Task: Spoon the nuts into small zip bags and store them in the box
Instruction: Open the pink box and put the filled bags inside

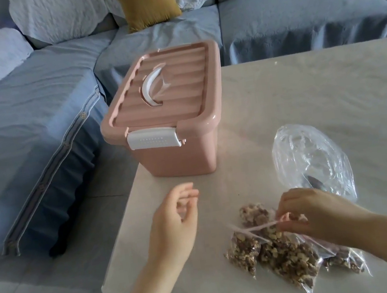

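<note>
A pink plastic box (176, 154) with its lid shut and a white latch stands on the table's left corner. Several small zip bags of nuts (283, 253) lie in a cluster near the front edge. My right hand (309, 214) pinches the pink zip strip at the top of one of these bags. My left hand (174, 225) hovers over the table left of the bags, fingers loosely curled, holding nothing. A large clear plastic bag (311, 158) lies behind the right hand, with a dark spoon (316, 182) partly visible inside it.
The pale table (318, 91) runs to the right and back; its left edge and front corner are close to my left arm. A blue-covered sofa (32, 126) with cushions wraps around the left and back.
</note>
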### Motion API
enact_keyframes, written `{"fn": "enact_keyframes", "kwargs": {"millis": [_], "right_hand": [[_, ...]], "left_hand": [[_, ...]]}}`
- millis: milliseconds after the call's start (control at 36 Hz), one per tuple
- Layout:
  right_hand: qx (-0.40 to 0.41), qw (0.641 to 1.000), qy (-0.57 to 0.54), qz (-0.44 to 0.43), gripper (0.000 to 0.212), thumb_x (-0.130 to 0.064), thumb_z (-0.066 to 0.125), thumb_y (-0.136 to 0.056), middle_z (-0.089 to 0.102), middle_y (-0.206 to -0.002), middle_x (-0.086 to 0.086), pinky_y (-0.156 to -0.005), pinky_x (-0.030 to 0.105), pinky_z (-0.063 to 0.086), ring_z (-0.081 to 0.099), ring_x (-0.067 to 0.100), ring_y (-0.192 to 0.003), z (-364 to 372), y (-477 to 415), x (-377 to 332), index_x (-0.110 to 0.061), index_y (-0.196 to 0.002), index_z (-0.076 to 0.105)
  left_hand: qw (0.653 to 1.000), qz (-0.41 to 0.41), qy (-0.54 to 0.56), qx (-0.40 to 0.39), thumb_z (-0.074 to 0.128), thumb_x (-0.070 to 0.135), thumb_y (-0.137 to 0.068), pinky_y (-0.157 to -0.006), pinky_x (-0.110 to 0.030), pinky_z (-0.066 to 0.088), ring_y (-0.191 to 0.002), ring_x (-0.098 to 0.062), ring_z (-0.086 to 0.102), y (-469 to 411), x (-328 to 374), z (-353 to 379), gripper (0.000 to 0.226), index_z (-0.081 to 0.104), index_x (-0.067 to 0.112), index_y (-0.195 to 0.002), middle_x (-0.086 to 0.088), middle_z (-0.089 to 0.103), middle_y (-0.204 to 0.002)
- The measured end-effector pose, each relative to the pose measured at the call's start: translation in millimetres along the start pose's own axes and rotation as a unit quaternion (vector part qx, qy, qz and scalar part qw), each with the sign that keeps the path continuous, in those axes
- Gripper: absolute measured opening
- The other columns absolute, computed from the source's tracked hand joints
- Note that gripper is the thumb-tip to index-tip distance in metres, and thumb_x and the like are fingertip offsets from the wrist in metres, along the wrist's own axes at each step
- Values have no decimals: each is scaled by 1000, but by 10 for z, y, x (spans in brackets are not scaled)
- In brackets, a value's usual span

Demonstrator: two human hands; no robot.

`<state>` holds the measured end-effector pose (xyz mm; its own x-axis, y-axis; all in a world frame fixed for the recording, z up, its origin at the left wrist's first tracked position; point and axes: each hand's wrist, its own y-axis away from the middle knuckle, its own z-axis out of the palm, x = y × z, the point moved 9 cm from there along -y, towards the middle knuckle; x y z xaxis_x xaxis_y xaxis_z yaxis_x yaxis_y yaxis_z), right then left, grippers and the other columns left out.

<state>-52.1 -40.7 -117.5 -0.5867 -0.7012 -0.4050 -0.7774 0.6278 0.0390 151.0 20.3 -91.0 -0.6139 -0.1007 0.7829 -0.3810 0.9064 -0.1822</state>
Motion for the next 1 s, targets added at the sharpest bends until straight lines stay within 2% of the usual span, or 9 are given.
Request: {"fn": "enact_keyframes", "kwargs": {"millis": [83,222,361,444,556,639,750,889,1000], "right_hand": [[3,998,-30,63,30,-51,54,-83,55,-88,-23,-76,10,41,52,-6,-81,-325,-146,-8,-29,-101,65],[156,956,-153,198,31,-40,53,-90,66,-88,0,-63,18,38,61,19,-82,-974,-733,58,-16,-107,62],[173,894,-314,270,51,-29,54,-89,62,-91,8,-68,35,51,61,27,-82,-1037,-1469,120,-2,-130,41],[172,864,-382,279,51,-15,64,-81,55,-95,8,-60,28,48,56,23,-83,-973,-1633,105,-1,-126,44],[185,837,-437,271,62,-14,67,-81,62,-88,12,-51,19,45,56,17,-66,-873,-1579,120,-7,-135,37],[186,841,-440,255,67,-12,66,-83,57,-65,7,-54,24,45,50,15,-53,-851,-1433,-2,-8,-139,30],[167,839,-464,228,67,-12,68,-82,57,-69,8,-72,34,51,56,16,-63,-787,-1137,-279,-17,-137,30],[105,839,-499,189,51,-10,70,-79,65,-82,7,-73,31,54,64,11,-66,-643,-736,-677,-27,-111,35],[134,935,-242,221,31,-30,66,-80,68,-73,-3,-65,23,48,62,11,-67,-956,-565,-499,-31,-109,55]], "left_hand": [[979,-129,85,132,59,17,-88,-87,-22,48,-98,-12,58,-266,-84,-477,40,47,15,-126,8,57,-109],[949,-266,131,107,63,55,-65,-95,-49,46,-113,-28,52,-785,-144,-678,98,25,6,-141,-13,42,-135],[929,-316,163,103,70,32,-79,-78,-49,55,-73,-28,62,-865,-38,-576,67,34,-2,-125,-21,41,-126],[919,-314,203,122,70,23,-79,-78,-45,55,-78,-34,63,-840,-64,-526,70,30,-2,-131,-24,34,-128],[895,-304,303,122,70,18,-80,-54,-30,55,-108,-34,56,-898,-115,-470,91,8,14,-147,-18,40,-135],[882,-309,334,124,71,14,-80,-67,-42,57,-105,-37,57,-922,-99,-483,97,2,18,-148,-15,40,-137],[901,-308,275,133,70,17,-80,-76,-45,56,-104,-39,58,-884,-123,-596,100,-2,20,-148,-16,39,-140],[929,-279,222,95,72,36,-61,-85,-47,52,-115,-31,52,-809,-258,-772,106,11,29,-148,-8,40,-142],[938,-271,208,57,65,38,-54,-71,-48,57,-102,-27,60,-794,-461,-914,96,28,29,-141,-4,52,-129]]}}
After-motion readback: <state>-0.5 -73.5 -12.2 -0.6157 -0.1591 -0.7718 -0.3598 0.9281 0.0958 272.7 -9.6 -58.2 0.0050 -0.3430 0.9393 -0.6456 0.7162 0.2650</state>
